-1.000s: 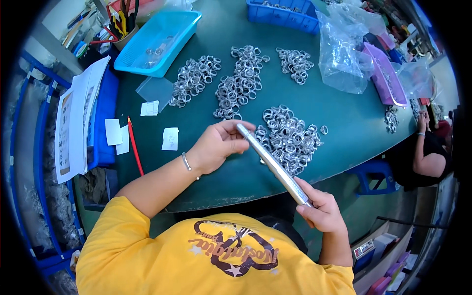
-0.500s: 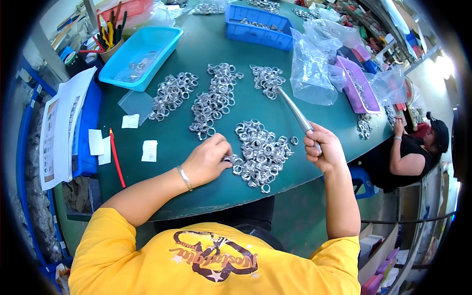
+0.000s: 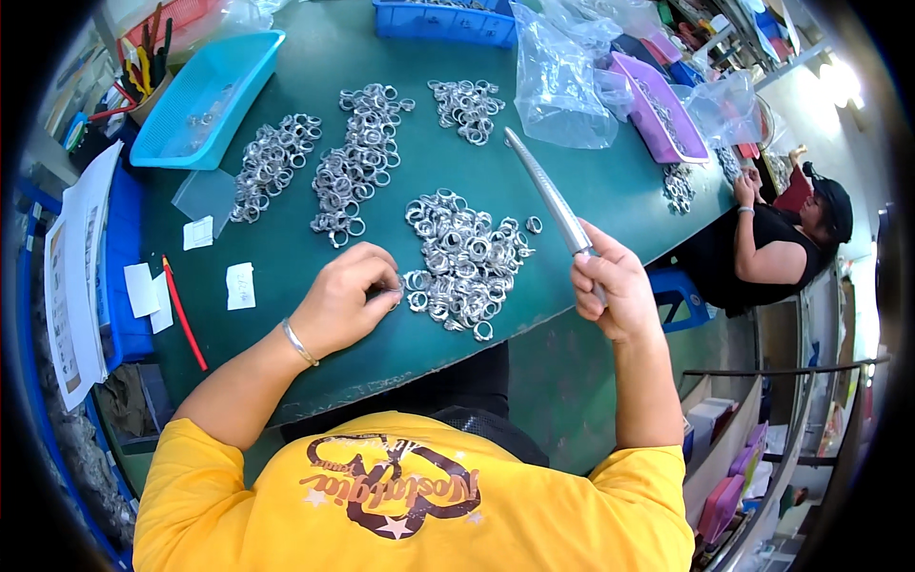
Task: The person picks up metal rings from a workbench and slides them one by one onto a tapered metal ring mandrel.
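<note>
My right hand (image 3: pixel 618 291) grips the thick end of a tapered metal ring mandrel (image 3: pixel 551 195), whose thin tip points away to the far left, above the table. My left hand (image 3: pixel 348 297) is closed in a pinch at the near pile of silver-coloured rings (image 3: pixel 467 262). A small ring, mostly hidden, shows at its fingertips. One loose ring (image 3: pixel 534 225) lies just right of this pile. Farther off are a long ring pile (image 3: pixel 360 157), a left ring pile (image 3: pixel 276 167) and a small ring pile (image 3: pixel 467 110).
A turquoise basket (image 3: pixel 143 153), a blue bin (image 3: pixel 443 27) and a purple basket (image 3: pixel 701 155) stand around the green table (image 3: pixel 286 353). Clear plastic bags (image 3: pixel 562 100) lie at the far right. A red pencil (image 3: pixel 186 315) and paper slips (image 3: pixel 240 286) are on the left. Another person (image 3: pixel 782 243) sits at right.
The whole view has shifted, so the table's contents sit farther left and up. My left fingers have drawn slightly back from the near pile. The mandrel's tip has swung clear of the small pile.
</note>
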Demonstrator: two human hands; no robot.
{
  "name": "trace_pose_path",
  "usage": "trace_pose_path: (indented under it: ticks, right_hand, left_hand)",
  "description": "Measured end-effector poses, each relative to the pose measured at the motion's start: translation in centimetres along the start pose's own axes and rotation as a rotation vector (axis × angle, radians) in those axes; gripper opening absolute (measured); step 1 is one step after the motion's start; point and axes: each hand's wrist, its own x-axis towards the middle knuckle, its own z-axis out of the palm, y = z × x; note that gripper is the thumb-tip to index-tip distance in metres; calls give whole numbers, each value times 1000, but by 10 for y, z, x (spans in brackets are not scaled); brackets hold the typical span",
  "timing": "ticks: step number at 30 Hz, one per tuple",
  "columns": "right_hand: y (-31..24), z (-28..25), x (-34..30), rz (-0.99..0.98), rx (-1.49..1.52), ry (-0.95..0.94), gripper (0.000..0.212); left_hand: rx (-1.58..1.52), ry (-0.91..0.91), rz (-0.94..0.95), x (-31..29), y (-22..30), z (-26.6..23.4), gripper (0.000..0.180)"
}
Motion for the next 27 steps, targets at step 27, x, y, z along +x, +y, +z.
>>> trace_pose_path:
  ticks: [27]
  right_hand:
    - [75,49,-37,-485,-783,-448,56]
  left_hand:
    - [-1019,-173,-255,-2,-10,-7,34]
